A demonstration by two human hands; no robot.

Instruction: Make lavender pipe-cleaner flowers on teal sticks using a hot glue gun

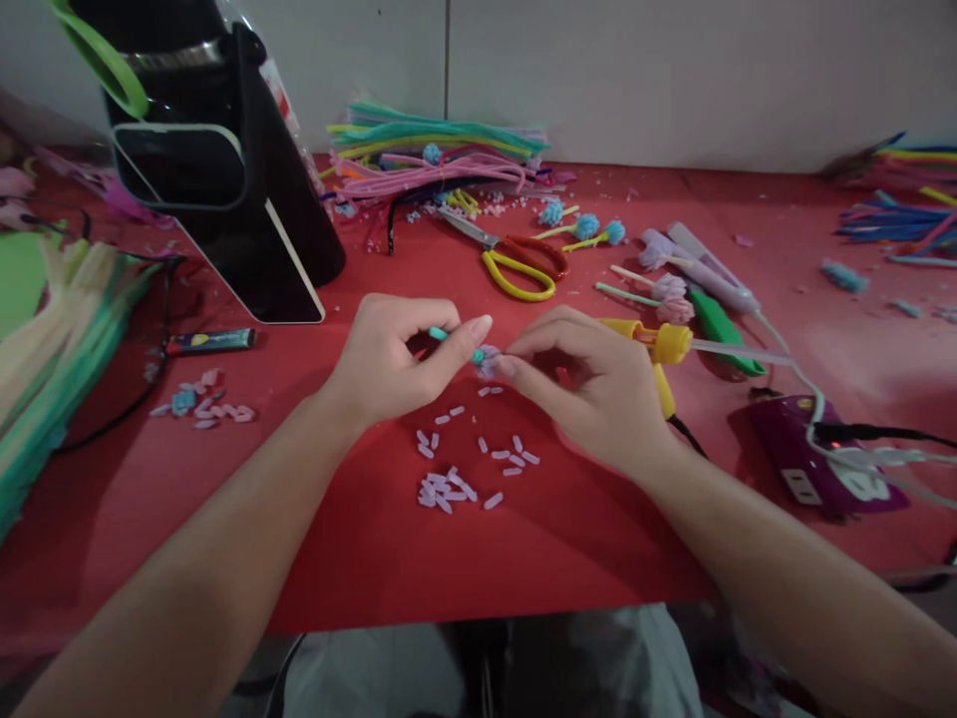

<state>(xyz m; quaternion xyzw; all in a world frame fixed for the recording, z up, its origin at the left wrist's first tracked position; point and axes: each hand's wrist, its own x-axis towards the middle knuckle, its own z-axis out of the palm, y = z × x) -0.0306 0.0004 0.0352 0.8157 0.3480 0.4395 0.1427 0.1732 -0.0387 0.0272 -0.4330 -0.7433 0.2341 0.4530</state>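
Observation:
My left hand (396, 364) pinches the teal stem (440, 334) of a small pipe-cleaner flower between thumb and forefinger. The lilac flower head (488, 361) sticks out past the thumb tip. At its right edge, the thumb and forefinger of my right hand (590, 384) are pressed together; whatever lies between these fingertips is hidden. Below both hands, short lilac petal pieces (445, 489) lie in a small pile, with several more scattered around it on the red table (359, 568).
A phone (224, 219) leans on a black bottle (314, 219) at left. Behind my hands are scissors (515, 269) and pipe cleaners (434, 150). At right lie a yellow glue gun (665, 342), finished flowers (669, 299), a lilac corded tool (714, 274) and a purple power strip (793, 459).

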